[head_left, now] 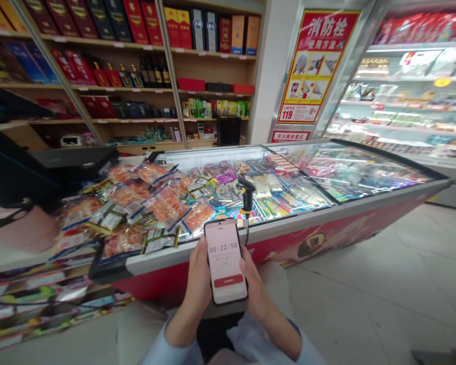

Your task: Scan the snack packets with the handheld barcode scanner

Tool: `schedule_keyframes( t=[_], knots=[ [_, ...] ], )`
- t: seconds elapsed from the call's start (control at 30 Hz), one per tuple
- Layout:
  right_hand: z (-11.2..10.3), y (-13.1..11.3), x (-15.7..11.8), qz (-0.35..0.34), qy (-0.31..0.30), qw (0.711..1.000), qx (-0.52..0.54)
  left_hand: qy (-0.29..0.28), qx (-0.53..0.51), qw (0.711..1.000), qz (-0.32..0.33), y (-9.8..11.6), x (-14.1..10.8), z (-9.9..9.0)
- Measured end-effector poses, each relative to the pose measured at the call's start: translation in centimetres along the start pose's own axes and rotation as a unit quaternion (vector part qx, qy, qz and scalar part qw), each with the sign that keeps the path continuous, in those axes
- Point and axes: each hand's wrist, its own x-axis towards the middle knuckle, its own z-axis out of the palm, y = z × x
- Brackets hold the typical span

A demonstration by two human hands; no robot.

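A smartphone [226, 263] in a dark case is held upright in front of me, its pale screen reading 00:22:50 above a red button. My left hand [200, 271] grips its left edge, and my right hand [253, 279] wraps the right edge. The fingers behind the phone are hidden. Just past the phone's top, a black and yellow barcode scanner [246, 195] stands at the freezer's front edge, its cable hanging down. Left of it, a heap of clear snack packets [163, 203] with orange-brown contents lies on the freezer top.
A long chest freezer [285, 230] with sliding glass lids spans the space before me. A pink bag [19, 230] sits at the left by dark equipment. Behind stand shelves [133, 48] of boxed bottles; a lit refrigerated display [403, 91] is at the right.
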Motion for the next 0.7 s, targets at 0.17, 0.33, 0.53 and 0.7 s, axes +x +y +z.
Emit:
schedule_keyframes(
  t=[0.17,0.33,0.53,0.7],
  knots=[
    [-1.1,-0.8,-0.5,-0.055,-0.120,0.990,-0.046,0.049,0.039,0.997,0.041,-0.3,0.8,-1.0],
    [-1.9,0.5,-1.1,0.047,-0.206,0.977,0.005,0.034,0.041,0.998,0.033,-0.1,1.1,-1.1],
    [-2.6,1.3,-1.3,0.100,-0.218,0.970,0.029,0.031,0.030,0.999,0.004,-0.1,1.1,-0.9],
    [-2.5,1.0,-1.3,0.110,-0.195,0.974,0.009,0.030,0.029,0.999,-0.013,0.0,0.9,-0.6]
  ],
)
